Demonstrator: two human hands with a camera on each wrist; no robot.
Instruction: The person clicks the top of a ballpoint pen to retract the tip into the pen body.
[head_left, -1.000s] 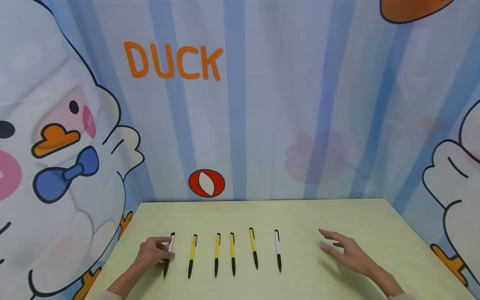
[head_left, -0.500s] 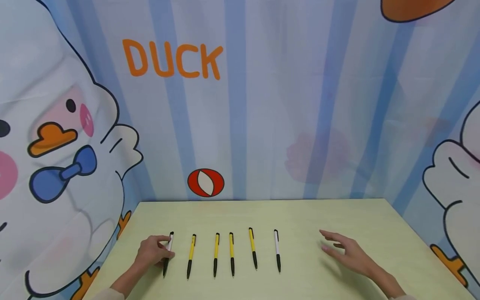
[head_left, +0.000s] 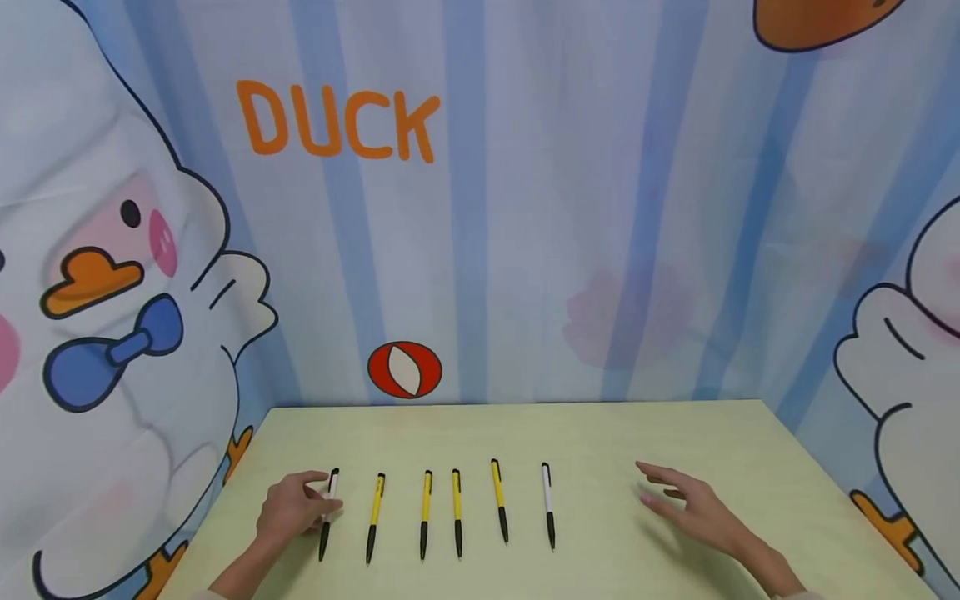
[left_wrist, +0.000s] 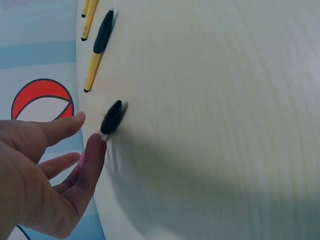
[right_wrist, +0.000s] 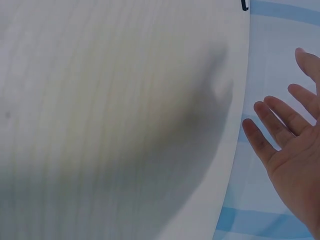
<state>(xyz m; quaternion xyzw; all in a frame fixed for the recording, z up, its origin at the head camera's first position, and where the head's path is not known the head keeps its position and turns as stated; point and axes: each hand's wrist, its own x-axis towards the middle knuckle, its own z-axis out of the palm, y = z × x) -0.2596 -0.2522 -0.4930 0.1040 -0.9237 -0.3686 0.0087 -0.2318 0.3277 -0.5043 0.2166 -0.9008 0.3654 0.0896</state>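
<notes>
A white pen with a black grip lies at the left end of a row of pens on the pale table. My left hand is around it with thumb and fingers spread apart, the thumb crossing over the pen's middle. In the left wrist view, the same hand partly hides the pen's white body, while its black grip shows. My right hand hovers over the table's right side, fingers extended, holding nothing. In the right wrist view, the palm of that hand shows with fingers spread.
Several yellow pens with black grips lie to the right of the left hand, spaced out in a row. Another white pen ends the row. A patterned curtain hangs behind the table, with printed ducks at both sides.
The left hand's fingertips have parted from the white pen's upper end, and the hand has shifted slightly left. The head view has shifted a little. The right hand stays nearly still.
</notes>
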